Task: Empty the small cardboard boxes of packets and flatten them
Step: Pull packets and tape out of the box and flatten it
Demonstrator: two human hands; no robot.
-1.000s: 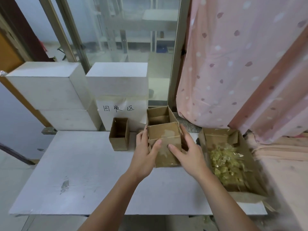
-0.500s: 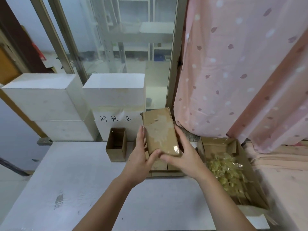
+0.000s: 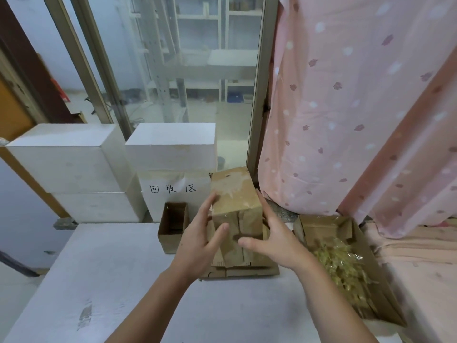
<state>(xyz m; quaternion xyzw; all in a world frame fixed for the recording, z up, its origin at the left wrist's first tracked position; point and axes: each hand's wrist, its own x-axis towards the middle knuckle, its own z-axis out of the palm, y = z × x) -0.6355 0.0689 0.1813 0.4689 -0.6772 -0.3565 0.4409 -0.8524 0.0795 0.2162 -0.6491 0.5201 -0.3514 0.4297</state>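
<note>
White paper sign [image 3: 173, 189] reads "回收区". Left hand [image 3: 197, 240] and right hand [image 3: 274, 241], fingers spread, press the taped brown cardboard box [image 3: 236, 206] between them above flattened cardboard [image 3: 244, 269] on the white table [image 3: 123, 280].

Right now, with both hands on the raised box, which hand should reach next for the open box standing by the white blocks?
Probably the left hand: the open small box stands just beside it, while the right hand is on the held box's far side.
</note>
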